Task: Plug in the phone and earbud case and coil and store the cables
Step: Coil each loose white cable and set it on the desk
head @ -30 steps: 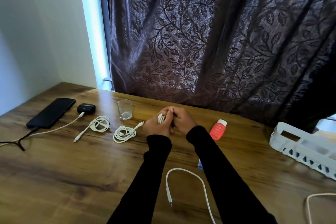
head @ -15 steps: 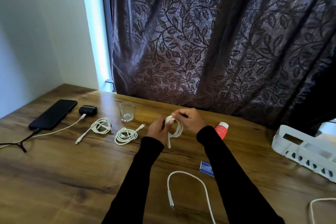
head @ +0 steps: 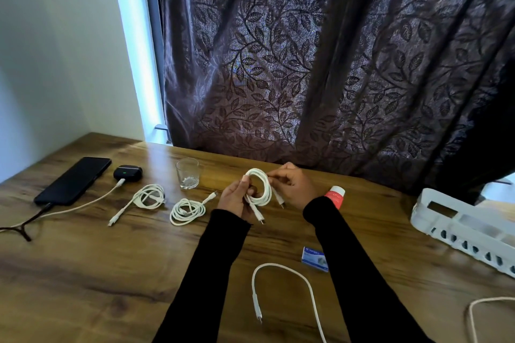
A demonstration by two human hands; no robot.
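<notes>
A white cable coil [head: 261, 187] stands upright above the table's middle, held between both hands. My left hand [head: 235, 199] pinches its lower left side, and both plug ends dangle below. My right hand [head: 292, 185] pinches the coil's upper right. Two coiled white cables [head: 149, 198] [head: 187, 210] lie to the left. The black phone [head: 73, 179] and the black earbud case [head: 127, 172] sit at far left, each with a cable plugged in. A loose white cable [head: 281, 273] curves between my forearms.
A clear glass [head: 188, 173] stands behind the coils. A red tube [head: 335, 195] lies by my right wrist and a small blue box [head: 315, 258] near my right forearm. A white slotted basket [head: 459, 227] sits at right. Another cable loop [head: 482, 312] shows at bottom right. A dark curtain hangs behind.
My hands were clasped tight around the bundled cable; they have since drawn apart, and the cable now shows as an open round coil held between them.
</notes>
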